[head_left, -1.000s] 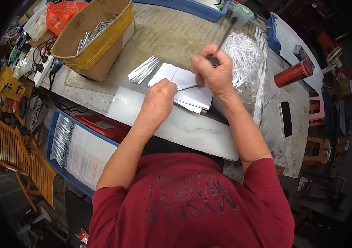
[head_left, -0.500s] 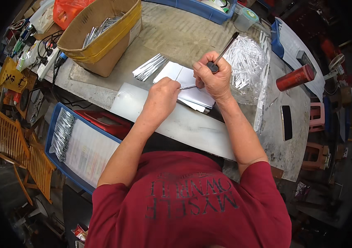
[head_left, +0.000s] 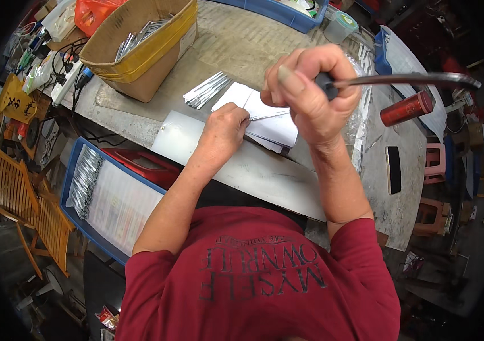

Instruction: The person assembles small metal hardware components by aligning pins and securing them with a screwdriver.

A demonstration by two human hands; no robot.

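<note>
My left hand [head_left: 226, 128] pinches one end of a thin silver rod [head_left: 267, 116], which lies across a stack of white sheets [head_left: 279, 131]. Raised close to the camera, my right hand [head_left: 316, 96] is closed round a tool with a dark round end [head_left: 326, 85]. The long, thin dark shaft of this tool [head_left: 418, 80] points right; its exact kind I cannot make out. Left of the sheets lies a small bundle of silver rods [head_left: 208, 90]. White strips in a clear bag [head_left: 358, 108] are partly hidden behind my right hand.
A cardboard box [head_left: 162, 65] of metal rods stands far left. By my left arm is a blue tray [head_left: 123, 204] with rods and clear sheeting. On the right are a red cylinder [head_left: 404, 109] and a phone [head_left: 393, 170]. A white board [head_left: 196, 149] lines the table's near edge.
My right hand has lifted off the sheets toward the camera with the tool, whose shaft has swung from up-right to pointing right. My left hand stays nearly in place on the rod.
</note>
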